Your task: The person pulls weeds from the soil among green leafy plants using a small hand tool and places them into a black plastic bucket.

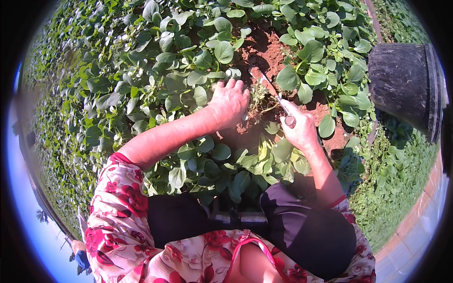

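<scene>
My right hand (300,128) is closed round the handle of a hand trowel (269,86), whose narrow blade is smeared with red soil. The blade slants up and left, and its tip meets the bare red soil (269,49) between leafy green plants (222,51). Left of the blade, my left hand (230,102) rests palm down on the leaves, its fingers slightly apart and partly bent. Its palm is hidden. Small pale, wilted weeds (257,98) lie between the two hands. Below them is a bunch of paler leaves (269,158).
A black plastic bucket (398,80) lies on its side at the right among the plants. Dense leafy growth (89,94) spreads across the left. A paved edge (415,212) curves along the lower right. My dark-covered knees (306,226) are just below the plants.
</scene>
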`<state>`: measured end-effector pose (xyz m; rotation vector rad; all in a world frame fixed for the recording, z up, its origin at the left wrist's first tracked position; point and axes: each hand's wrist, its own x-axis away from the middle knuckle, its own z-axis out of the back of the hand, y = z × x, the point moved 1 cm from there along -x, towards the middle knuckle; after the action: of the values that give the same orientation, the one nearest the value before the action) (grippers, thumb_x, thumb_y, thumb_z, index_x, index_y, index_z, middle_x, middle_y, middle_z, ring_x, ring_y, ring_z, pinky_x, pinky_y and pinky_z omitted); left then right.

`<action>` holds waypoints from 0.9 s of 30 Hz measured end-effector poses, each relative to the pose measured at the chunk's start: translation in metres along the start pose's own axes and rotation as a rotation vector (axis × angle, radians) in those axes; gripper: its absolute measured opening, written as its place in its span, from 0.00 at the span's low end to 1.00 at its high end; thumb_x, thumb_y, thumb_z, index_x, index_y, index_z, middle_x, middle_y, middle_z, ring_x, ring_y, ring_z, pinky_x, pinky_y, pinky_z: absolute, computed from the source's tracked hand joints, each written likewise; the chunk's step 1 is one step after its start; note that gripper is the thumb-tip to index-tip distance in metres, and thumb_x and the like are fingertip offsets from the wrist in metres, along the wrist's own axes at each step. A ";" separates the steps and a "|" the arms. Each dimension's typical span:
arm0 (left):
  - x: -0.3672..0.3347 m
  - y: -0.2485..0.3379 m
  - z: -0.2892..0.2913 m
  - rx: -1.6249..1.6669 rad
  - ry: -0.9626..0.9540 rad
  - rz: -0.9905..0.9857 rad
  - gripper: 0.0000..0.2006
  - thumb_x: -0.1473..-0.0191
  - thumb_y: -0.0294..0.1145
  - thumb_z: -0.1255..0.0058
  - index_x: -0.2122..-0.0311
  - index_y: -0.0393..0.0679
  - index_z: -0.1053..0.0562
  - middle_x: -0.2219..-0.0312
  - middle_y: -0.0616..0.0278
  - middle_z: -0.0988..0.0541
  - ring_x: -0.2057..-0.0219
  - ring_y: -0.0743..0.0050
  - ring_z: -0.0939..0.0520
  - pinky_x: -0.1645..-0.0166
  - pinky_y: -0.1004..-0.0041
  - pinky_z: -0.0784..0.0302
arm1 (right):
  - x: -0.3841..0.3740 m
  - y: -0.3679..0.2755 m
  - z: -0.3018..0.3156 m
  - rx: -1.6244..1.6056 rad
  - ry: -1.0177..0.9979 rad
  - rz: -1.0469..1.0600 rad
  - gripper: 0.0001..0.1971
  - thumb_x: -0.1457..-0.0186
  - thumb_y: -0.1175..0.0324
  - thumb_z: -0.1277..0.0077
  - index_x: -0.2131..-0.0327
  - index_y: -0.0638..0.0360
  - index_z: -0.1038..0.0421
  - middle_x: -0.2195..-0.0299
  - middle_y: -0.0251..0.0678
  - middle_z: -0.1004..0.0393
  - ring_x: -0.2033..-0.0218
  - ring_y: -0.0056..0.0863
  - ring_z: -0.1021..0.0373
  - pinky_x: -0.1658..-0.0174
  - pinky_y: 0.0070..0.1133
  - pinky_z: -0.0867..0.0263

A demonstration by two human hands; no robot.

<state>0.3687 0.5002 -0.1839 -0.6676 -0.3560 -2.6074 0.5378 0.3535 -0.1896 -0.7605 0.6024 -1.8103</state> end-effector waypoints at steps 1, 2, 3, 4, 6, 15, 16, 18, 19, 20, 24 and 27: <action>0.002 -0.004 -0.006 -0.029 0.116 -0.003 0.23 0.59 0.38 0.45 0.57 0.38 0.29 0.60 0.49 0.31 0.52 0.54 0.31 0.50 0.53 0.37 | -0.001 -0.007 0.003 0.005 -0.051 -0.017 0.23 0.54 0.75 0.46 0.50 0.56 0.31 0.69 0.48 0.23 0.71 0.40 0.24 0.66 0.26 0.29; -0.001 -0.007 -0.005 -0.023 0.175 0.005 0.22 0.60 0.37 0.46 0.57 0.38 0.29 0.59 0.48 0.31 0.52 0.53 0.31 0.50 0.53 0.37 | -0.002 -0.013 0.004 0.016 -0.097 -0.035 0.23 0.54 0.75 0.46 0.50 0.57 0.31 0.69 0.48 0.24 0.71 0.40 0.24 0.66 0.26 0.29; -0.003 -0.011 -0.006 -0.080 0.278 0.013 0.21 0.59 0.37 0.47 0.58 0.37 0.29 0.58 0.47 0.31 0.52 0.53 0.31 0.50 0.54 0.37 | -0.006 -0.005 -0.004 -0.021 -0.031 0.068 0.22 0.54 0.75 0.48 0.51 0.56 0.31 0.72 0.48 0.24 0.72 0.41 0.25 0.68 0.28 0.30; -0.007 -0.016 -0.006 -0.138 0.380 0.022 0.20 0.59 0.36 0.47 0.59 0.37 0.28 0.57 0.46 0.31 0.52 0.52 0.31 0.50 0.54 0.37 | -0.012 -0.005 -0.005 0.036 -0.083 0.082 0.24 0.55 0.76 0.48 0.50 0.55 0.32 0.74 0.48 0.25 0.74 0.42 0.26 0.70 0.29 0.30; -0.020 -0.028 0.002 -0.104 0.181 0.095 0.15 0.55 0.34 0.52 0.62 0.37 0.28 0.62 0.48 0.26 0.56 0.55 0.28 0.48 0.54 0.41 | -0.034 -0.008 -0.004 0.298 -0.110 0.204 0.28 0.56 0.75 0.48 0.47 0.53 0.35 0.75 0.45 0.25 0.75 0.42 0.27 0.70 0.31 0.30; 0.011 -0.035 -0.026 -0.271 0.049 0.240 0.25 0.58 0.41 0.44 0.57 0.35 0.29 0.57 0.43 0.29 0.52 0.48 0.29 0.45 0.47 0.45 | -0.110 -0.023 0.001 0.204 0.004 0.107 0.19 0.52 0.72 0.49 0.53 0.54 0.29 0.72 0.47 0.24 0.70 0.40 0.25 0.66 0.31 0.30; 0.012 -0.036 -0.028 -0.259 0.058 0.229 0.25 0.59 0.41 0.44 0.57 0.35 0.29 0.56 0.42 0.30 0.51 0.48 0.30 0.45 0.47 0.46 | -0.104 -0.020 0.002 0.119 0.048 0.119 0.19 0.52 0.71 0.49 0.53 0.54 0.29 0.72 0.46 0.24 0.70 0.38 0.25 0.66 0.29 0.30; 0.013 -0.037 -0.027 -0.246 0.069 0.219 0.23 0.58 0.37 0.47 0.56 0.36 0.29 0.55 0.40 0.31 0.50 0.48 0.32 0.44 0.47 0.47 | -0.083 -0.026 0.011 0.025 0.003 0.087 0.19 0.52 0.71 0.47 0.53 0.54 0.28 0.76 0.42 0.24 0.75 0.28 0.26 0.68 0.23 0.32; 0.015 -0.039 -0.029 -0.267 0.120 0.206 0.21 0.57 0.36 0.50 0.56 0.35 0.29 0.56 0.40 0.30 0.50 0.49 0.31 0.45 0.47 0.47 | -0.075 -0.027 0.011 0.003 -0.050 0.037 0.20 0.52 0.71 0.46 0.52 0.54 0.28 0.78 0.37 0.26 0.78 0.20 0.30 0.69 0.20 0.34; 0.015 -0.039 -0.028 -0.287 0.177 0.185 0.20 0.55 0.35 0.52 0.56 0.35 0.28 0.57 0.40 0.29 0.51 0.50 0.31 0.45 0.47 0.47 | -0.069 -0.025 0.011 -0.001 -0.081 0.011 0.19 0.52 0.70 0.46 0.53 0.54 0.28 0.80 0.36 0.28 0.79 0.19 0.32 0.70 0.20 0.35; 0.000 -0.030 -0.024 -0.240 0.250 0.143 0.20 0.53 0.36 0.53 0.55 0.39 0.26 0.44 0.45 0.37 0.43 0.51 0.38 0.43 0.46 0.50 | -0.060 -0.027 -0.003 -0.034 -0.129 -0.100 0.18 0.52 0.71 0.49 0.54 0.56 0.27 0.77 0.41 0.25 0.77 0.24 0.30 0.69 0.22 0.34; -0.027 -0.027 -0.020 -0.329 0.352 0.110 0.20 0.55 0.40 0.51 0.56 0.44 0.24 0.44 0.48 0.38 0.43 0.53 0.39 0.42 0.44 0.51 | -0.068 -0.040 -0.015 -0.072 -0.135 -0.109 0.17 0.52 0.72 0.51 0.56 0.57 0.27 0.75 0.44 0.24 0.75 0.32 0.27 0.67 0.24 0.33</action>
<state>0.3703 0.5260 -0.2180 -0.3037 0.2155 -2.6316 0.5198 0.4317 -0.1865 -0.9726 0.5492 -1.8267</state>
